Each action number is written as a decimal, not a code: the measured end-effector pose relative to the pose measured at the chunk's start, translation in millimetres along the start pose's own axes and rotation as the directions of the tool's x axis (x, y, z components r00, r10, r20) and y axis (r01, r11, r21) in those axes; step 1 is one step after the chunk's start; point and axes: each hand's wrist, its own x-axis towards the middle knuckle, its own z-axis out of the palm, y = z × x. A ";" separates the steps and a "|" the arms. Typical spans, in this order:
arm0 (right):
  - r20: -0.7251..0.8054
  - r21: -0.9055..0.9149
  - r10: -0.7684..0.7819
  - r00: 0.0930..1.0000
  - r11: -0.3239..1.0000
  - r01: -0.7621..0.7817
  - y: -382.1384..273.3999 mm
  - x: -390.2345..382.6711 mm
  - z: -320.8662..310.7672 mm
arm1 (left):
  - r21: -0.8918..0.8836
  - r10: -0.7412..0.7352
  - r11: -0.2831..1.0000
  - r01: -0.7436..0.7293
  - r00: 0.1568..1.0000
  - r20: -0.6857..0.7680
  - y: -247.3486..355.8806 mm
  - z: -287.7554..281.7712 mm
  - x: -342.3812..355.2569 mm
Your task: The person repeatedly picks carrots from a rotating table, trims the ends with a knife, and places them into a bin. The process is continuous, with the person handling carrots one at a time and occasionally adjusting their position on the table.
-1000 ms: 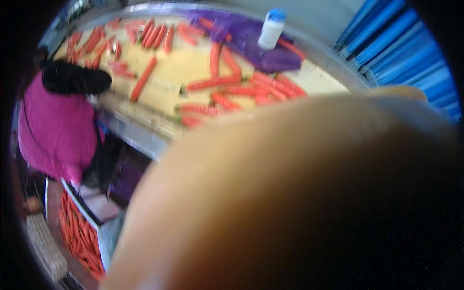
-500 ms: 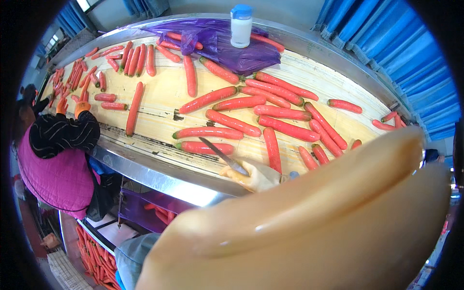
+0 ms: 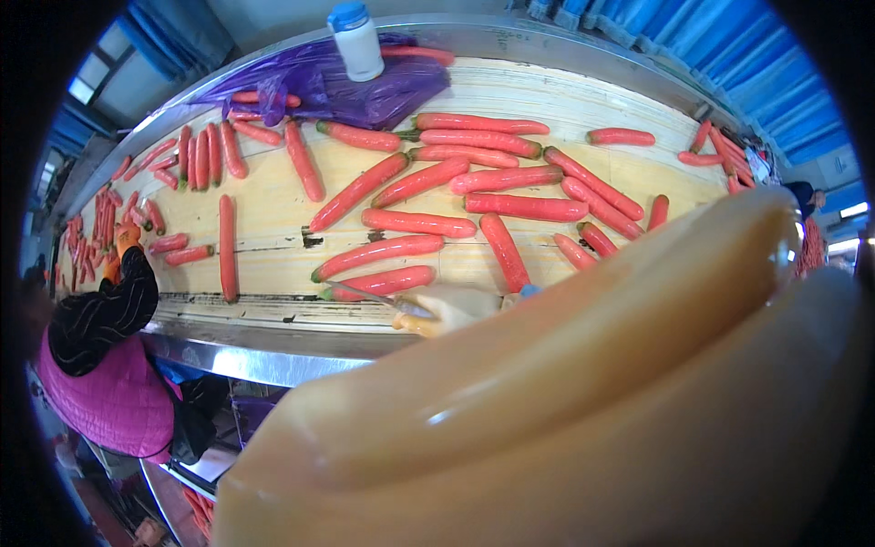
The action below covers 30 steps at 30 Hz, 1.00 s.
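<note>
A large, blurred tan rubber-gloved shape, my left hand, fills the lower right close to the camera; how its fingers are set is hidden. Beyond its edge, over the near side of the table, my right hand in a pale glove is closed around a knife. The thin blade points left, in front of a red carrot with a green top end. Just behind that lies another carrot. Several more wet carrots, among them one carrot, are spread across the board. My right wrist is hidden behind the near glove.
A purple plastic sheet lies at the back, with a blue-lidded white bottle on it. A metal rim edges the table. At left, a co-worker in a magenta vest has orange-gloved hands near carrots.
The view has turned, shifting the carrots and bottle left. My right hand has tilted the knife flatter, its blade closer to the nearest carrot. The big glove still covers the lower right.
</note>
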 end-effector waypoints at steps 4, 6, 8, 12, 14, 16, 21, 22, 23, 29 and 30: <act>-0.438 -0.305 -0.068 0.897 0.949 -0.077 32.0 -33.2 -47.5 | -0.016 0.007 1.000 -0.008 0.998 -0.060 14.5 -34.3 8.0; -0.670 -0.521 -0.225 0.707 0.822 -0.232 57.5 -63.4 -87.6 | 0.005 -0.034 0.999 0.035 0.991 -0.132 10.7 -55.4 8.4; -0.843 -0.453 -0.187 0.505 0.753 -0.478 90.8 -115.6 -139.6 | 0.106 -0.186 0.972 0.210 0.962 -0.198 -15.4 -73.8 0.4; -0.987 0.160 0.101 -0.127 0.470 -0.868 148.3 -258.0 -210.6 | -0.063 -0.403 0.899 0.433 0.763 -0.505 -110.8 -114.8 -50.6; -0.906 0.387 0.285 -0.312 0.264 -0.883 172.4 -312.8 -214.0 | -0.089 -0.552 0.767 0.636 0.582 -0.596 -154.0 -134.3 -85.5; -0.818 0.507 0.402 -0.411 0.167 -0.845 195.2 -339.1 -208.3 | -0.109 -0.688 0.586 0.803 0.422 -0.590 -191.3 -133.4 -121.8; -0.841 0.443 0.497 -0.213 0.407 -0.799 226.9 -278.2 -204.4 | 0.016 -0.739 0.605 0.796 0.568 -0.362 -218.0 -114.4 -144.1; -0.882 0.326 0.464 -0.077 0.484 -0.812 229.7 -249.7 -204.5 | 0.018 -0.713 0.669 0.743 0.648 -0.269 -220.2 -110.5 -138.9; -0.919 0.148 0.388 0.064 0.492 -0.858 230.7 -218.9 -202.0 | 0.150 -0.710 0.661 0.735 0.678 -0.192 -222.7 -107.9 -132.5; -0.584 -0.481 0.053 0.810 0.781 -0.398 171.1 -31.3 -144.1 | 0.115 -0.866 0.487 0.866 0.461 0.194 -249.4 -100.9 -126.7; -0.446 -0.518 0.021 0.895 0.809 -0.277 149.7 -9.8 -130.8 | 0.108 -0.876 0.477 0.872 0.463 0.136 -254.1 -101.3 -133.0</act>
